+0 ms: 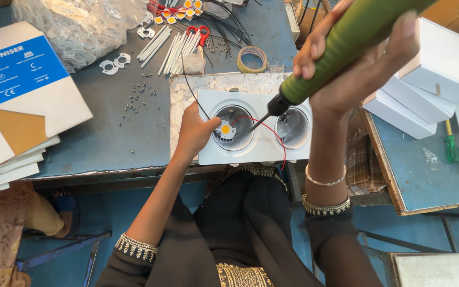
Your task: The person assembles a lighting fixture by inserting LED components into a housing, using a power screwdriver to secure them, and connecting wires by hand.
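Now the white twin-hole lamp housing point(256, 135) – steadied under left hand point(195, 133) – faces right hand's point(357, 64) closed grip on green screwdriver point(341, 48).

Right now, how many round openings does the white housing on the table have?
2. The left opening holds a yellow LED chip; the left hand rests at its rim. The right opening lies beside it, under the green electric screwdriver gripped by the right hand.

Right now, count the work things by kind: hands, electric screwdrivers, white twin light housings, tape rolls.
Hands: 2, the left hand and right hand
Green electric screwdriver: 1
White twin light housing: 1
Tape roll: 1
Total: 5
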